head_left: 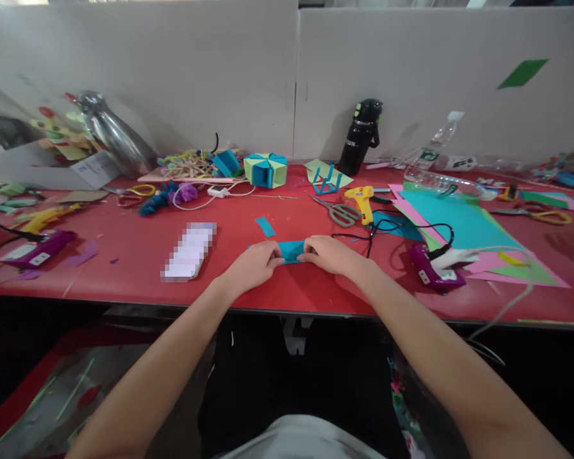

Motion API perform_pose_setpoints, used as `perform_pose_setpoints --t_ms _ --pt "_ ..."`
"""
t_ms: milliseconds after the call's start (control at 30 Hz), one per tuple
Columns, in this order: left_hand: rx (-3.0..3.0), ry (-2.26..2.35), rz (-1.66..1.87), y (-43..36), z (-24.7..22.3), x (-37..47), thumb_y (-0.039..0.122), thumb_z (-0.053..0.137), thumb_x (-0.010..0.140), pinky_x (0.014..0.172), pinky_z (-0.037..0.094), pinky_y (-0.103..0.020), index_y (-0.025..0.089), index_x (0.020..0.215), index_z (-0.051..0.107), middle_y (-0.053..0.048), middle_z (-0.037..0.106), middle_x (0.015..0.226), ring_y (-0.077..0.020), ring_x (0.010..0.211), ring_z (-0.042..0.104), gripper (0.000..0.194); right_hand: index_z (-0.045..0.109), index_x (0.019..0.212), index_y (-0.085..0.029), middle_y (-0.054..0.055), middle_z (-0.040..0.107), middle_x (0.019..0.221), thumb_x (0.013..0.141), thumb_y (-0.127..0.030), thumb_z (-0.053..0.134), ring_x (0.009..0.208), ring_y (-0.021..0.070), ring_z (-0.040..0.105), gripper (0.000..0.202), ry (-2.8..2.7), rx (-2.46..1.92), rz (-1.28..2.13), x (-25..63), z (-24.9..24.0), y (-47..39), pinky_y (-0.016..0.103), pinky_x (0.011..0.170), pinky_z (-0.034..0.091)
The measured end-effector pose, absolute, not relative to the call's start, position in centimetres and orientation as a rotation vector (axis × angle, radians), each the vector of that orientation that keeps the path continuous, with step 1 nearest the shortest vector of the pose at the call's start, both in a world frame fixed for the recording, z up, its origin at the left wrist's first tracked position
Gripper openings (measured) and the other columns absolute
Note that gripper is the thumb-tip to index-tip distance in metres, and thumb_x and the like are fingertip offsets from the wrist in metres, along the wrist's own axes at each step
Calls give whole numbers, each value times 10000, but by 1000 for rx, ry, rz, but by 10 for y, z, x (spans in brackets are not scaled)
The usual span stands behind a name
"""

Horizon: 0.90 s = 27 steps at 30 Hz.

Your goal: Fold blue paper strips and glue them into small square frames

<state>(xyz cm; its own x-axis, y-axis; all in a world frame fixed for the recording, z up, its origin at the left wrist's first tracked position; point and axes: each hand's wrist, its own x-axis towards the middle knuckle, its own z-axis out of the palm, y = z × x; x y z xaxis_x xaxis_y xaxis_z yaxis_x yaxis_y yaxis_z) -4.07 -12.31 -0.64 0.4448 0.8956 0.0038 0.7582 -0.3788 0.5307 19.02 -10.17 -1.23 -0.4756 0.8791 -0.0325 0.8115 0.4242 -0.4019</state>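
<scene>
Person is pinching a blue paper strip [291, 251] with both hands; strip is sitting to the left of the yellow glue gun [363, 203] and nearer the body. Left hand [258, 260] is gripping the strip's left part, thumb and fingertips nearly closed on the paper. Right hand [329, 254], nearer the glue gun, is pinching the right part the same way, fingers curled in. Strip is showing between the hands; can't tell whether it is pressing flat on the red table [306, 296] or lifting slightly.

Small blue paper piece [266, 226] is lying left of the glue gun, just beyond the left hand. Phone [189, 252], screen blurred, is lying farther left of the gun. Grey-handled scissors [344, 215] are resting just left of the gun, handles toward the person. Blue stick frame [326, 182] is sitting beyond the gun, to its left; blue-and-green paper model [266, 171] is standing farther left. Black bottle [360, 137] is standing behind the gun. Coloured paper sheets [478, 223] are lying in a stack right of it, purple power strip [435, 271] sitting right of the gun and nearer the person.
</scene>
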Motion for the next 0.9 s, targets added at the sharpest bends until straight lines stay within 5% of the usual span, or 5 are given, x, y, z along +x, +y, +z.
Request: perform_pose_setpoints --t_ms 467,900 --pt "2192 1451 358 -116 -8 -53 340 629 901 659 378 -303 205 847 573 -21 660 827 -189 743 590 156 589 876 -196 20 614 861 906 -150 630 737 143 559 69 -2253 -1284 851 207 -29 -104 275 702 441" --pt "2139 1562 514 -124 -17 -79 375 664 881 661 377 -298 215 812 622 -2 661 782 -175 725 583 179 593 892 -203 23 617 883 902 -143 575 757 148 560 63 -2250 -1198 944 215 -28 -102 292 710 438"
